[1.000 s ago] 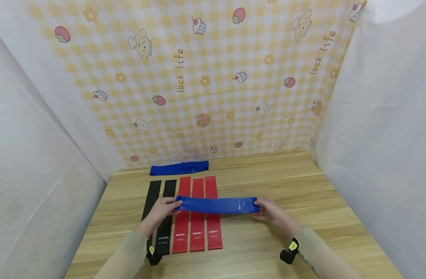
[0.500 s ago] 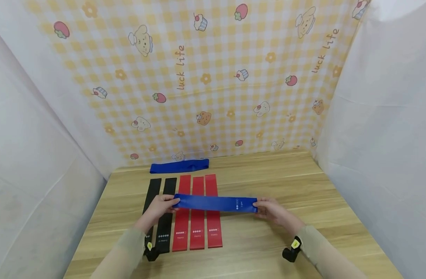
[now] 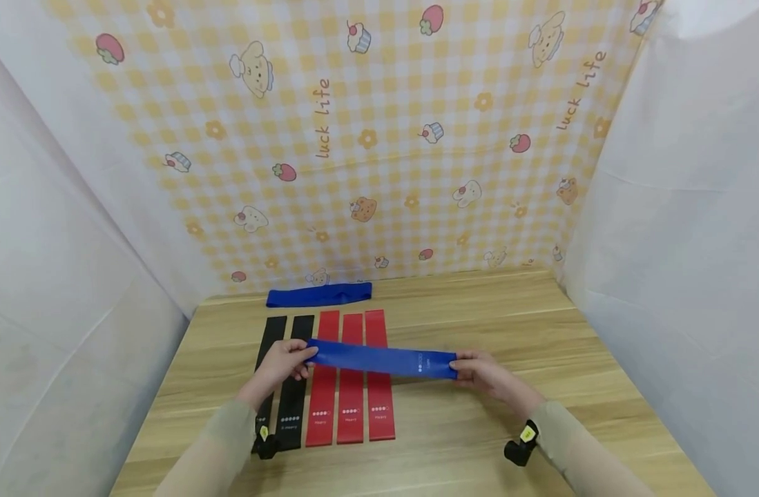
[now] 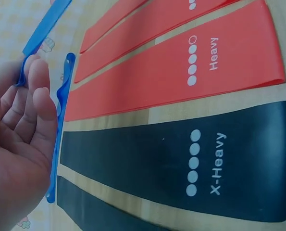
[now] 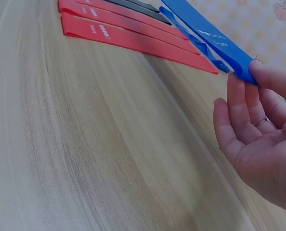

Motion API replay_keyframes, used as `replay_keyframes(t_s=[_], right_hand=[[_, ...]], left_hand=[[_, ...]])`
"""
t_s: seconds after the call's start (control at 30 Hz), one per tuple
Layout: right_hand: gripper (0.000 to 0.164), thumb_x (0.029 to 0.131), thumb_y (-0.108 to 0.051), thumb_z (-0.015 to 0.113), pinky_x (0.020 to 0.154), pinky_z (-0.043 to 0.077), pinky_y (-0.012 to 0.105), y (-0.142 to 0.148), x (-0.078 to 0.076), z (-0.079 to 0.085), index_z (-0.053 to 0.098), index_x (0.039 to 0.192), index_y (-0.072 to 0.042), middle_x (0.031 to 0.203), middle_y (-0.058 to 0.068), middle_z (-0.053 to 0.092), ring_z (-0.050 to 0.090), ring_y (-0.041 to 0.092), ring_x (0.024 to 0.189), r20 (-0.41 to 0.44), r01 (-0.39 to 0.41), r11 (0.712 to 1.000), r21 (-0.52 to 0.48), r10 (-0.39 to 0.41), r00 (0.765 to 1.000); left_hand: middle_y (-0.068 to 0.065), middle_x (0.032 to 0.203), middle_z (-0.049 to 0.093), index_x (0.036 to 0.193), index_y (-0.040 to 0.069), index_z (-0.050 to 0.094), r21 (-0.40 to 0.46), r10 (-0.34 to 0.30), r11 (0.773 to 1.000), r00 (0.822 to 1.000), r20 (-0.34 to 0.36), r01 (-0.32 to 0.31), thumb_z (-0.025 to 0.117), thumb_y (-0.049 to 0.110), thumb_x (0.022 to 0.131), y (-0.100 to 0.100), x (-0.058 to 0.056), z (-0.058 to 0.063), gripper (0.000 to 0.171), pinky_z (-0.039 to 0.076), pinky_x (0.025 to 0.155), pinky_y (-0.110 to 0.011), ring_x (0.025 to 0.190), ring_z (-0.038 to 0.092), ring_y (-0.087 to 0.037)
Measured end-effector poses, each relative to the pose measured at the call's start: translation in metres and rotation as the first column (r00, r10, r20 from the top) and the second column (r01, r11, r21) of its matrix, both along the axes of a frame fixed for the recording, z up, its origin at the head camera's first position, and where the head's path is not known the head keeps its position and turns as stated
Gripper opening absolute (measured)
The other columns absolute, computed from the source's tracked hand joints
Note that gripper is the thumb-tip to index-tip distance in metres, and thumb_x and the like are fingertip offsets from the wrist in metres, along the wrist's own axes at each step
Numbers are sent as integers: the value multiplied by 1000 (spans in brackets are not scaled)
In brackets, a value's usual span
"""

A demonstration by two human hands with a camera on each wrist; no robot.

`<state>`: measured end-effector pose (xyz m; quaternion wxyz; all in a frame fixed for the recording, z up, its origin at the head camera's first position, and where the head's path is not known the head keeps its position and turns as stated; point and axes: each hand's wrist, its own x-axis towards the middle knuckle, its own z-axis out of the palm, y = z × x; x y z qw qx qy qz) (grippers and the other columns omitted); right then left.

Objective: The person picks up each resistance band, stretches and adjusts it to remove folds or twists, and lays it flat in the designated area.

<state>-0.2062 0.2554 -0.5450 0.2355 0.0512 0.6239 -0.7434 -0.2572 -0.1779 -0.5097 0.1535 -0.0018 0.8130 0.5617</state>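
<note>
A blue resistance band [image 3: 379, 359] marked "Light" is stretched out flat between my two hands, above the red bands. My left hand [image 3: 284, 364] pinches its left end between thumb and fingers, over the black bands. At the other end, my right hand [image 3: 486, 374] pinches the band near its printed dots. The left wrist view shows my left hand [image 4: 25, 110] with the blue end between thumb and forefinger. In the right wrist view the thumb of my right hand [image 5: 263, 120] presses the band's end against the fingers, and the band hangs clear of the table.
Three red bands marked "Heavy", including the rightmost red band [image 3: 380, 407], lie side by side on the wooden table [image 3: 516, 331]. Left of them lie two black bands, one a black X-Heavy band [image 3: 292, 407]. Another blue band [image 3: 319, 295] lies crosswise by the patterned backdrop [image 3: 385, 172].
The left end of the held blue band has risen slightly away from me with my left hand, so the band now slants down to the right. My right hand has barely moved.
</note>
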Motion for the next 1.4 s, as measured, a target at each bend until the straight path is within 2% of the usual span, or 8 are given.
replay_keyframes(t_s=[0.17,0.27,0.33,0.5,0.67,0.9,1.13,1.4], right_hand=[[36,96,-8,58,89,50,39,1,0,2,48,128,5,119,15,54,62,20,98,-31,-28,999,-21,27,999],[47,98,-7,54,91,48,41,2,0,3,38,141,1,122,15,52,62,21,100,-62,-42,999,-33,40,997],[47,99,-7,52,91,47,42,3,0,3,38,144,-3,121,14,52,62,22,100,-85,-53,998,-40,49,995],[25,97,-6,55,89,50,45,4,1,3,60,121,-11,116,13,53,63,23,94,-128,-54,998,-17,51,990],[14,94,-7,59,84,53,45,4,1,2,65,105,-12,112,12,56,64,22,86,-175,-33,996,88,48,983],[14,90,-9,66,74,55,40,2,0,5,65,101,-1,95,6,64,64,18,73,-250,-6,978,209,59,966],[21,90,-9,67,76,56,40,1,1,5,67,102,8,95,10,66,64,18,76,-260,-44,956,289,123,958],[21,90,-11,67,76,56,38,-1,4,4,70,100,7,104,13,68,64,16,76,-261,-48,946,319,137,956]], left_hand=[[-25,85,67,95,-3,64,7,-56,998,998,10,56,65,24,95,-3,-2,4,27,53,59,-28,60,63,-19],[-24,88,67,99,-4,64,19,-95,995,995,28,95,65,22,95,-6,-4,5,26,55,65,-30,69,65,-26],[-26,91,67,103,-4,63,27,-123,992,992,37,122,64,20,95,-7,-5,6,25,56,69,-31,75,66,-31],[-29,97,65,106,-4,63,23,-158,987,986,45,157,62,15,96,-8,-7,9,22,56,73,-32,81,65,-34],[-27,97,66,106,-5,63,0,-154,988,988,18,154,61,14,96,-8,-9,13,22,56,73,-32,82,65,-33],[-24,91,68,103,-6,63,-8,-73,997,997,-36,72,62,13,95,-4,-14,19,20,56,71,-32,82,66,-36],[-8,78,67,103,-6,63,-23,-75,997,993,-93,73,59,14,98,1,-22,28,22,56,70,-35,80,65,-38],[-7,77,63,114,-2,60,-84,-49,995,997,-53,45,60,22,97,6,-30,35,29,43,49,-28,57,64,-18]])
